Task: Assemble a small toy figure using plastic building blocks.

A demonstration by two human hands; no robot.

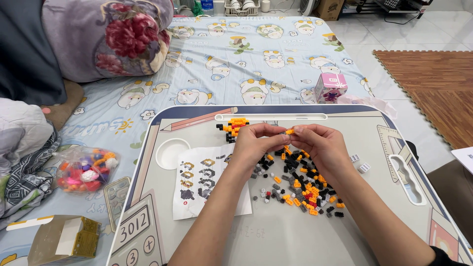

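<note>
Orange, light and stiff, the tiny brick (289, 131) sits pinched by its edges between left hand (256, 143) and right hand (320, 145) fingertips, likely easily dropped.

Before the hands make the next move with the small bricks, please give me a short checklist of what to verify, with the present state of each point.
1. Small orange brick held at the fingertips of both the left hand and the right hand: ok.
2. Whether the grip on it is firm: cannot tell, the piece is too small.
3. Loose pile of bricks lies directly under the hands, on the lap table: ok.
4. Instruction sheet readable: not ok, the left forearm covers its right part.
5. Partly built orange and black model stands apart from the pile, behind the left hand: ok.
6. Two pale bricks lie away from the pile, to the right: not ok.
</note>
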